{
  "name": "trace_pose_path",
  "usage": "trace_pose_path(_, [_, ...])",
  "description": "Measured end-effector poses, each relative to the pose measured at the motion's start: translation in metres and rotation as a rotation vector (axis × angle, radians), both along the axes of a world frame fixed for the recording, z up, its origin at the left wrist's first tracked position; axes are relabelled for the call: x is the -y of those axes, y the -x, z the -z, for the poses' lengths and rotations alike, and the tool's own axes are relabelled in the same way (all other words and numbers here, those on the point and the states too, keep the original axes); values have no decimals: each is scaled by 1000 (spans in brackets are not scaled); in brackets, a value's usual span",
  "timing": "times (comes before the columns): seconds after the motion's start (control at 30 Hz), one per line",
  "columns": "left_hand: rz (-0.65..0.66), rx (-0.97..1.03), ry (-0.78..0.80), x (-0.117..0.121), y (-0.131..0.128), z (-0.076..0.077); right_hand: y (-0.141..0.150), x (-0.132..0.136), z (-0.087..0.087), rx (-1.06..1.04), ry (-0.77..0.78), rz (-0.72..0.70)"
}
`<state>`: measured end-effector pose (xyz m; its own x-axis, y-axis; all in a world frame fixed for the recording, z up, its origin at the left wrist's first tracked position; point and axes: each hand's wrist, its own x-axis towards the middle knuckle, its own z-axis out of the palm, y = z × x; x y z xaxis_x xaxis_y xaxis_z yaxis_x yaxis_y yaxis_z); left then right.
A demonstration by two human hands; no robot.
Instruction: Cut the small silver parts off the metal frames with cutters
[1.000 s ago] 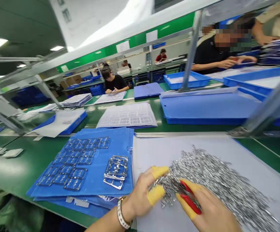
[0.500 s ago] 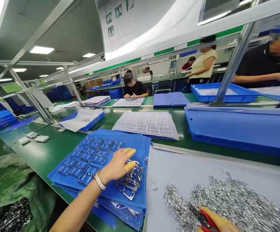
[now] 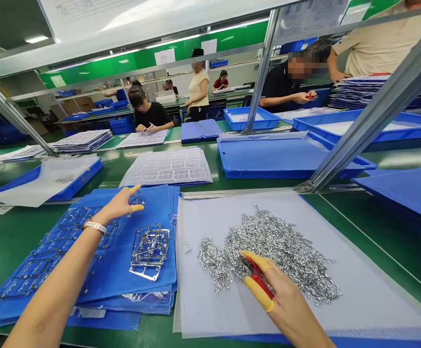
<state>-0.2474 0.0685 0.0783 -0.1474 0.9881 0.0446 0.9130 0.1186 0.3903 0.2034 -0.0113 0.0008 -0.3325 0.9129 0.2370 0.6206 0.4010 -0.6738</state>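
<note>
My left hand point(image 3: 120, 203), with yellow finger covers, reaches over the far part of a blue sheet stack point(image 3: 119, 285). Its thumb and index finger close around a small metal frame point(image 3: 136, 197), partly hidden by the hand. Thin metal sprue frames point(image 3: 25, 278) lie in rows on the sheet, some behind my forearm. To the right of that hand sits a loose pile of shiny frames point(image 3: 149, 249). My right hand point(image 3: 278, 295) is wrapped around red-handled nippers point(image 3: 259, 278), mostly hidden by the palm. The nippers' tip points into a heap of small silver parts point(image 3: 276, 246).
White sheeting point(image 3: 210, 314) lies under the heap. Behind it stand blue trays point(image 3: 268, 171) and a printed sheet stack point(image 3: 167, 169). A slanted metal post point(image 3: 370, 106) rises at right. A paper-lined tray point(image 3: 76, 176) is at left. Several people work beyond the bench.
The view has turned right and downward. My left hand has left the loose frame pile and moved left and away to a frame. The right hand, with the nippers, shows more fully.
</note>
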Motion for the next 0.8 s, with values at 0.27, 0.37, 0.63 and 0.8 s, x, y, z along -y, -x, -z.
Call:
trace_pose_path(0.27, [101, 1844, -71, 68, -153, -9, 10, -7, 3, 43, -52, 22])
trace_pose_path(0.37, [86, 2129, 209, 71, -213, 19, 20, -5, -5, 80, -286, -4])
trace_pose_path(0.63, [12, 2222, 452, 65, -263, 73, 33, 8, -20, 388, -445, 40])
trace_pose_path(0.8, [-21, 2174, 414, 64, -262, 86, 49, 4, -16, 491, -482, 44])
